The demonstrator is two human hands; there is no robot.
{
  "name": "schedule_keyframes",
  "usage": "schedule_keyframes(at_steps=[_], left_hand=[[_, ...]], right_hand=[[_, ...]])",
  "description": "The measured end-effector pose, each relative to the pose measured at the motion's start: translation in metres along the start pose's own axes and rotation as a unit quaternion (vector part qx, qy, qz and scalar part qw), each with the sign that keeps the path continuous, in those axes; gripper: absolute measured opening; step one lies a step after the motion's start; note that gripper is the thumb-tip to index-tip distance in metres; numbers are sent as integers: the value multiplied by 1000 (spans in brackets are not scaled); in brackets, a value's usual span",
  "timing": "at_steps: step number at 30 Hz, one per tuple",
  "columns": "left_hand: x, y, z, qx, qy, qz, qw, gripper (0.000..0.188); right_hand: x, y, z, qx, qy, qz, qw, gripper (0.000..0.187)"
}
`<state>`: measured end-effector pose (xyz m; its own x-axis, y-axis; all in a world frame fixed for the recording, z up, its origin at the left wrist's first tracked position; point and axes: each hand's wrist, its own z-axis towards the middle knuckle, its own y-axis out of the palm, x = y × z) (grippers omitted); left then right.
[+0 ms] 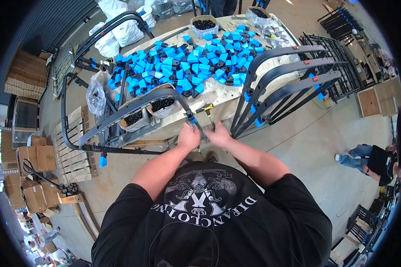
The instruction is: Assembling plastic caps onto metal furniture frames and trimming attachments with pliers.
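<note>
A curved black tube frame point(129, 111) leans across the near left of the table, with a blue fitting point(190, 118) at its end. My left hand point(189, 136) is closed around the tube just below that fitting. Close beside it, my right hand point(219, 135) is closed at the shaft of a yellow and black T-handle tool point(205, 109), whose crossbar points up toward the table. A thin metal tip shows below the hands; I cannot tell what it belongs to. The fingertips are partly hidden.
Blue and black plastic caps point(182, 66) lie heaped on the table. Boxes of small black parts point(204, 26) stand on it. More curved black frames point(294, 71) lean at the right. A wooden pallet point(73, 142) lies at the left. A person point(374, 162) is at the far right.
</note>
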<state>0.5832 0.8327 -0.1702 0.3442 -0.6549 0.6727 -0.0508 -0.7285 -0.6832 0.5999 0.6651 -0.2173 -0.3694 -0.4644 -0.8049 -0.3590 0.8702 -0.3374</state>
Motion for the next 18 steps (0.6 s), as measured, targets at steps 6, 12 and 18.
schedule_keyframes(at_steps=[6, 12, 18], left_hand=[[-1, -1, -5, 36, -11, 6, 999, 29], [-21, -32, -12, -50, -101, -204, 973, 19], [-55, -94, -16, -45, -183, -286, 940, 12]], right_hand=[[-91, -41, -65, -56, 89, 100, 989, 67], [-64, -27, -25, 105, -53, 13, 993, 64], [-96, -17, 4, 58, -125, -100, 986, 61]])
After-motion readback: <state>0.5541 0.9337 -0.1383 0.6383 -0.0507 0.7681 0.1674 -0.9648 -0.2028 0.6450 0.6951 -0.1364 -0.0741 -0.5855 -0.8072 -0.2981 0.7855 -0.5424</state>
